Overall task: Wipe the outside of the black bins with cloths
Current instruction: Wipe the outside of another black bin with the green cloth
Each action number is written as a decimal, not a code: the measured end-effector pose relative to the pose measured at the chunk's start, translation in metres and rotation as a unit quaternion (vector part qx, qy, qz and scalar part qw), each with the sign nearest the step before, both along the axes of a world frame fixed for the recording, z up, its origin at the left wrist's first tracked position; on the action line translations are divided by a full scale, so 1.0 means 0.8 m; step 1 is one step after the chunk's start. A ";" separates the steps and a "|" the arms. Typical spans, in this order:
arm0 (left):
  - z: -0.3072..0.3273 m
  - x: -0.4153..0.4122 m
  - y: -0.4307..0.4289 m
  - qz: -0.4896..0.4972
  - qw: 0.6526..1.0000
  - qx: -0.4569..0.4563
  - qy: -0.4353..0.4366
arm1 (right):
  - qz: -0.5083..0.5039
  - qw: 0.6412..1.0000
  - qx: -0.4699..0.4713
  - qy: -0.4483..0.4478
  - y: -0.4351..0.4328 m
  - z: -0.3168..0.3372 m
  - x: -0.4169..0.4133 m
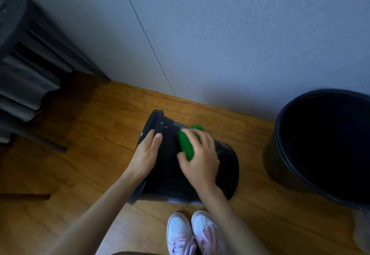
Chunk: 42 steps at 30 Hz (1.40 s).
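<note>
1. A black round plastic bin (170,174) lies on its side on the brown wood-plank floor (90,154), just ahead of the person's feet. Its rim points left and its base points right.
2. The left hand (147,152) grasps the rim of this tipped bin: the fingers curl over the edge into the opening and the thumb lies on the outer wall.
3. The right hand (200,154) holds a bright green cloth (186,144) against the upper outside wall of the bin. Its fingers bend over the cloth and the thumb sits at the cloth's near edge. This hand is blurred, so the finer grip cannot be told.
4. A second black round plastic bin (272,158) stands upright at the right, near the pale textured wall (240,34) and well apart from the tipped bin, its open mouth facing up.
5. A dark grey slatted piece of furniture (24,64) stands at the left, against the wall.
6. A pair of white shoes with pale pink laces (190,232) stands on the floor at the bottom edge, between the two forearms.
</note>
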<state>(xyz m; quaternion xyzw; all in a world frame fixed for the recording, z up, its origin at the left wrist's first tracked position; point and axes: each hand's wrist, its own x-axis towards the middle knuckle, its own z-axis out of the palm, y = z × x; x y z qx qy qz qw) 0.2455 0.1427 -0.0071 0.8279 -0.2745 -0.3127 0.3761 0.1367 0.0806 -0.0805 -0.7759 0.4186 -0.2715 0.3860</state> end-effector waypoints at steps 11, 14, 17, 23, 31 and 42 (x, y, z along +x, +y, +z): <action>0.002 0.009 0.011 0.011 0.999 0.009 0.038 | -0.038 0.965 0.191 0.173 -0.112 -0.097 -0.036; 0.004 0.009 0.009 0.003 0.999 0.009 0.045 | -0.065 0.954 0.228 0.185 -0.114 -0.114 -0.065; 0.002 0.008 0.008 0.000 0.999 0.013 0.038 | -0.043 0.970 0.155 0.184 -0.087 -0.094 -0.072; 0.006 -0.001 0.005 -0.021 0.999 0.016 0.035 | 0.026 0.999 0.029 0.017 -0.014 0.002 -0.011; 0.012 -0.003 0.005 -0.040 0.998 0.000 0.041 | 0.053 0.997 0.040 -0.035 -0.032 0.033 0.035; 0.018 -0.016 0.002 -0.021 0.999 0.013 0.046 | 0.002 0.995 0.069 -0.069 -0.024 0.022 0.012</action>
